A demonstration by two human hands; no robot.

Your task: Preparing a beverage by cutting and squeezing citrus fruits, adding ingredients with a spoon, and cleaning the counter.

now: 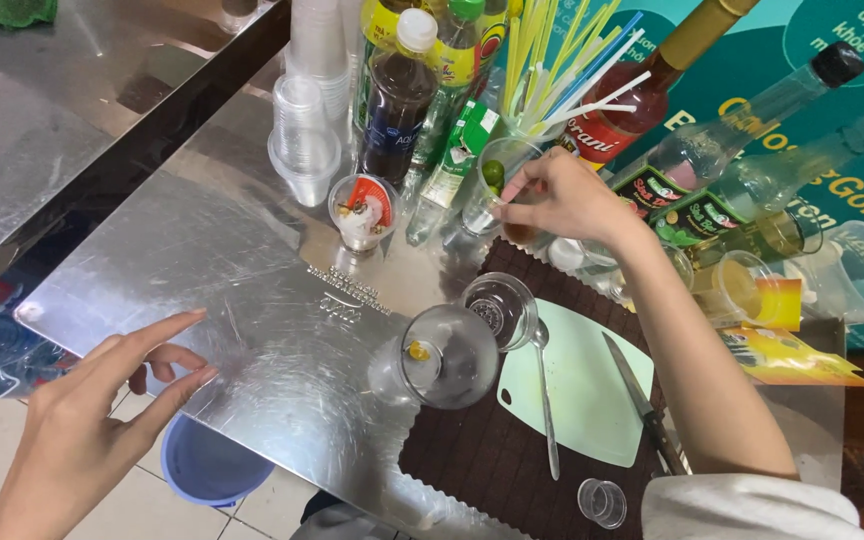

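Pale green cutting board [592, 385] on dark brown ribbed mat [482, 455]; silvery scratched metal counter [242, 260]; blue bucket [207, 465] below. Yellow, green and blue straws [562, 60]; small green lime [493, 173]; dark cola bottle [397, 95] with white cap.

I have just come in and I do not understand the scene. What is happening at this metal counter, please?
A person is working at a drinks counter. The right hand reaches over a clear cup with a green lime in it, beside the straws and bottles; its fingers seem to pinch something small, too small to tell. The left hand hovers open over the counter's near edge, holding nothing. A glass, a spoon and a knife on a green cutting board lie untouched.
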